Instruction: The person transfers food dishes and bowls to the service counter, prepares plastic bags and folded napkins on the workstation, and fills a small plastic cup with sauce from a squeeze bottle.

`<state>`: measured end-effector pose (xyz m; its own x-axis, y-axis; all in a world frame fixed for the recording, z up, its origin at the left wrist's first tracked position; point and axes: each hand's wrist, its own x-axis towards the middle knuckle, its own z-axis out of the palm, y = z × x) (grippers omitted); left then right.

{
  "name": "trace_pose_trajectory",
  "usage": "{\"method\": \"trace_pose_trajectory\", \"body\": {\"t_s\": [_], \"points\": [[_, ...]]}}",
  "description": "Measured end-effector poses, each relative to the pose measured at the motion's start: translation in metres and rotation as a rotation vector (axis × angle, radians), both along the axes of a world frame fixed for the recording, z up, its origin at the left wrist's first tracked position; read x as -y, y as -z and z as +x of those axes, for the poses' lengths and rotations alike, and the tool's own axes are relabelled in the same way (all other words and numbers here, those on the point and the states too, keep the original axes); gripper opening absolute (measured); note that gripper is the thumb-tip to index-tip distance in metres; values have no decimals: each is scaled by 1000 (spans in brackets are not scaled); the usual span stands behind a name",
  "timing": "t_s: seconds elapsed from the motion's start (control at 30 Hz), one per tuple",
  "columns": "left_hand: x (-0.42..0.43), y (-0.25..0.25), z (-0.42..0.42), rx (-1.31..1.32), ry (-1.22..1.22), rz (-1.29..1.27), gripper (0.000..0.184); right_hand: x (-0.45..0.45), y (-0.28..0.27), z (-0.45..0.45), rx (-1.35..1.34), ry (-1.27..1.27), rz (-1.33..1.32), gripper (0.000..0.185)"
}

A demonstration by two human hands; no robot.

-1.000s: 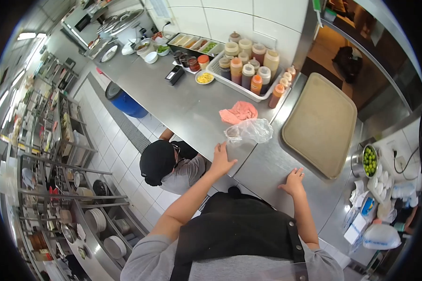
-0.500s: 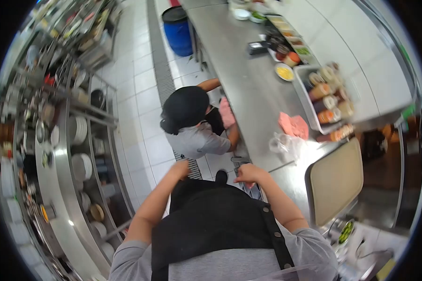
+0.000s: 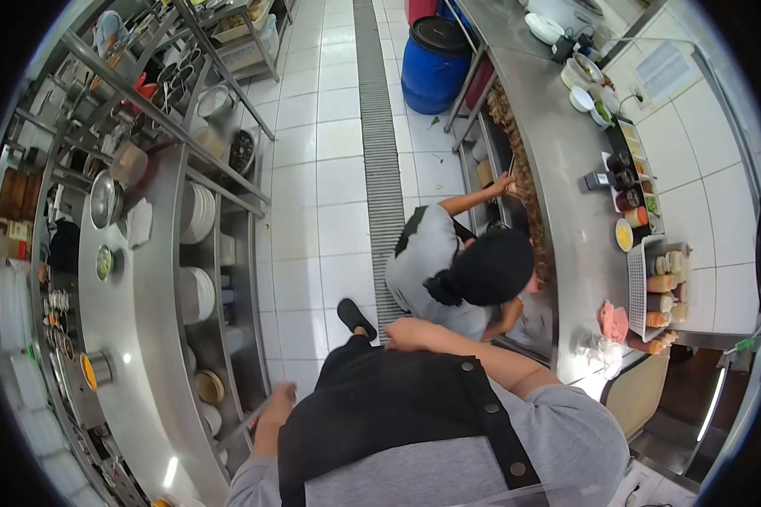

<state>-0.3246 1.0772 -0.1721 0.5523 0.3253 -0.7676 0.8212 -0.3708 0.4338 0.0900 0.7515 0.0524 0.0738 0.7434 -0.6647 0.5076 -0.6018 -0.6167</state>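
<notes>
My left hand hangs low beside the left shelf unit, its fingers loosely apart and nothing visible in them. In front of my black apron, my right hand points inward; its fingers curl underneath and are mostly hidden. Closest to that hand is a co-worker in a grey shirt and black head covering, crouched at the right-hand counter. One hand of the co-worker reaches to the open shelf under the counter.
White plates are stacked in the left shelf unit. A steel counter runs along the right, bearing a white basket of sauce bottles and a pink cloth. A blue barrel stands ahead, beside a floor drain grate.
My view has turned, so the co-worker and right counter sit further right. My left hand has dropped lower toward the left shelves, and my right hand has swung inward across my front.
</notes>
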Motion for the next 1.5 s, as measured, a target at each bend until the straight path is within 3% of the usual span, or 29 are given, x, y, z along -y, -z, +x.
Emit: {"method": "trace_pose_trajectory", "body": {"t_s": [0.07,0.1,0.2,0.3,0.47,0.53,0.63,0.67,0.73,0.77,0.93,1.03,1.17,1.33,1.4,1.5], "points": [[-17,-31,21,-263,-172,-49,29,-53,10,11,-20,41,100,35],[-30,-40,36,-287,-205,-46,28,-76,14,12,-53,77,193,36],[-66,-56,105,-293,-299,-21,25,-133,-2,47,142,69,103,34],[-114,-44,181,-244,-390,-40,23,-155,4,83,287,204,164,33],[-196,-14,334,-175,-592,-114,29,-158,16,144,267,382,95,31],[-216,-29,405,-8,-526,-150,34,-159,30,160,306,586,-93,30],[-241,-52,506,65,-439,-153,39,-161,28,194,207,682,-177,32],[-250,-57,534,61,-407,-141,39,-165,29,214,196,715,-170,32],[-270,-55,573,48,-365,-69,43,-167,32,258,153,475,-8,24],[-281,-53,588,-23,-276,-32,48,-175,52,275,193,703,14,20],[-312,-60,669,-299,-117,-18,63,-177,22,371,266,1007,135,30],[-319,-36,722,-92,71,-62,64,-171,2,398,295,1037,51,26],[-290,-14,836,-149,223,-92,67,-166,18,410,153,1012,1,32],[-225,-3,995,-403,433,-86,65,-153,36,457,91,1257,-34,33],[-203,2,1065,-340,443,-158,62,-147,37,489,151,1356,-38,32],[-154,-31,1175,-131,549,-180,52,-147,38,551,134,1459,-72,31]]}}
